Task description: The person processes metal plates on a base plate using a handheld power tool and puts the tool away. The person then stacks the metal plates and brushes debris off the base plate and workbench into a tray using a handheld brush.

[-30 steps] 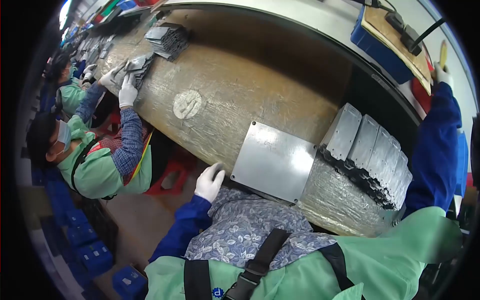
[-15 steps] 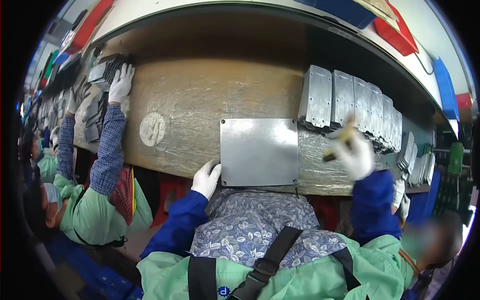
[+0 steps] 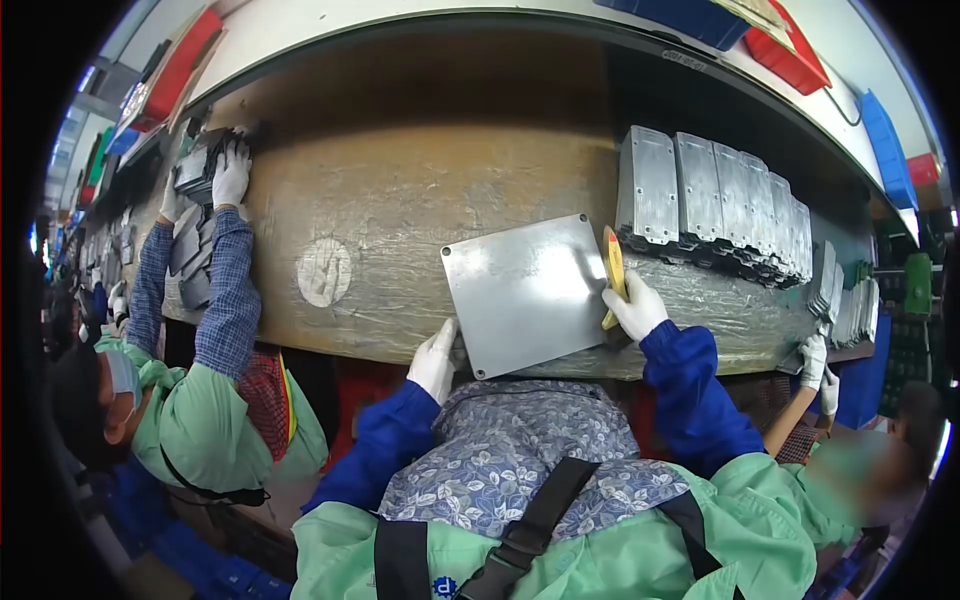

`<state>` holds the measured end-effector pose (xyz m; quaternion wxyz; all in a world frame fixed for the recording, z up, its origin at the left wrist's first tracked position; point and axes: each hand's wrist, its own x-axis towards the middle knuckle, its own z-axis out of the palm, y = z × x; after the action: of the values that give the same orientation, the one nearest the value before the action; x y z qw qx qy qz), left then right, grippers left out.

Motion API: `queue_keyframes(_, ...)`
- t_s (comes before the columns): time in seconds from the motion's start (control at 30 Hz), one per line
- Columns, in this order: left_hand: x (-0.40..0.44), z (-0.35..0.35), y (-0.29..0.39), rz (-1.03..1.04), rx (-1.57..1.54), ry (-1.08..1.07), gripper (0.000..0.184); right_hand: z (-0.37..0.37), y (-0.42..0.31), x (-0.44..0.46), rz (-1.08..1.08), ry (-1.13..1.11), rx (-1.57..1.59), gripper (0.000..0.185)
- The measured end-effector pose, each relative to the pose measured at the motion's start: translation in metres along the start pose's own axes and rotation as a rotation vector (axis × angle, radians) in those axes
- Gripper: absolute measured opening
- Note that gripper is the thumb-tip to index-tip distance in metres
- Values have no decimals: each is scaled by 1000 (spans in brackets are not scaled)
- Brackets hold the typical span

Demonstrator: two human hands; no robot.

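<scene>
A flat grey metal plate (image 3: 528, 295) with small holes at its corners lies tilted on the film-covered table, in front of my body. My left hand (image 3: 435, 362), in a white glove, is at the plate's lower left edge; whether its fingers grip the edge is hard to make out. My right hand (image 3: 637, 306), also gloved, is closed around a yellow brush-like tool (image 3: 614, 268) that stands upright by the plate's right edge. Right of the tool, several narrow metal parts (image 3: 648, 185) are lined up in a row of stacks.
At the left a co-worker (image 3: 200, 420) handles a pile of metal parts (image 3: 190, 245). Another person's gloved hands (image 3: 813, 360) are at the right, near more stacked parts (image 3: 850, 310). Red (image 3: 785, 55) and blue bins (image 3: 885, 150) stand on the shelf behind.
My right hand came down from the shelf with the yellow tool and moved left to the plate. The plate has turned slightly anticlockwise since half a second ago.
</scene>
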<state>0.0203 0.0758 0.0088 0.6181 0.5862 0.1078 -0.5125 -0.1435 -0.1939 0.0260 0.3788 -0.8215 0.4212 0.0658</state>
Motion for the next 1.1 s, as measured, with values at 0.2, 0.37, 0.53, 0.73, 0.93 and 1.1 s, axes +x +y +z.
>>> queue_keyframes(0.2,5,-19,13,307,-179,107,47,30,-25,27,-140,-84,194,37)
queue_keyframes(0.37,-29,-29,85,541,-273,91,46,69,-47,68,-207,-116,545,41)
queue_keyframes(0.53,-32,-44,91,608,-331,133,41,39,-112,33,-293,-36,1175,22)
queue_keyframes(0.73,-32,-50,87,561,-400,142,39,46,-170,-12,-344,-570,1347,21)
queue_keyframes(0.93,-33,-52,86,568,-335,184,39,89,-118,47,-130,-384,1283,24)
queue_keyframes(1.1,-30,-58,79,573,-329,241,41,73,-61,61,-8,-105,1282,23)
